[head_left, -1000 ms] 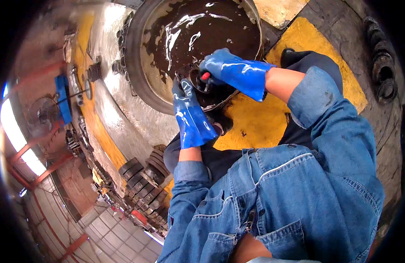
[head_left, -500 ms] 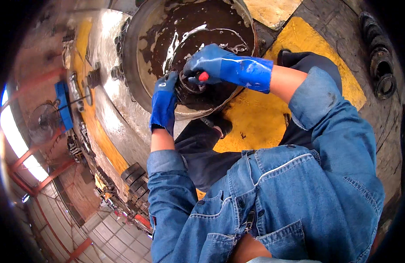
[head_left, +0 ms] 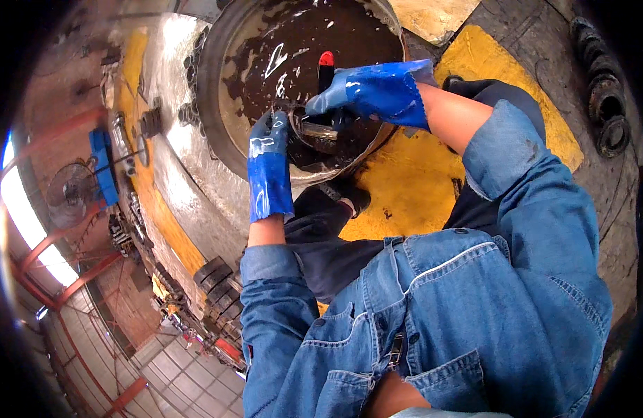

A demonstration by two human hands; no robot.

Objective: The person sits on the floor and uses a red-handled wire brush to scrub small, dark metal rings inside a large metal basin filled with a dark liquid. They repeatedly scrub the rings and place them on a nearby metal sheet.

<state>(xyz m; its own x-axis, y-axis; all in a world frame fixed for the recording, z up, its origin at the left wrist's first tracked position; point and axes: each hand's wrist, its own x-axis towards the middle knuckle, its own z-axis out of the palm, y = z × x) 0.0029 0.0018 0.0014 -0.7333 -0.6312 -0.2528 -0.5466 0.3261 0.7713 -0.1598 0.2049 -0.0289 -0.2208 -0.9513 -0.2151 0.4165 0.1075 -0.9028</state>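
Both my hands wear blue rubber gloves. My left hand grips the edge of a dark round metal part held over the near side of a large basin filled with dark oily liquid. My right hand is closed on a brush with a red-tipped handle, its bristle end pressed against the round part. The part is wet and partly hidden by both gloves.
The basin stands on a stained concrete floor with yellow painted patches. Stacks of dark metal rings lie at the right edge, more rings at lower left. A blue fan stands at the left.
My left hand has gone from below the basin rim up onto the round part. My right hand has lifted slightly, the brush handle now pointing up.
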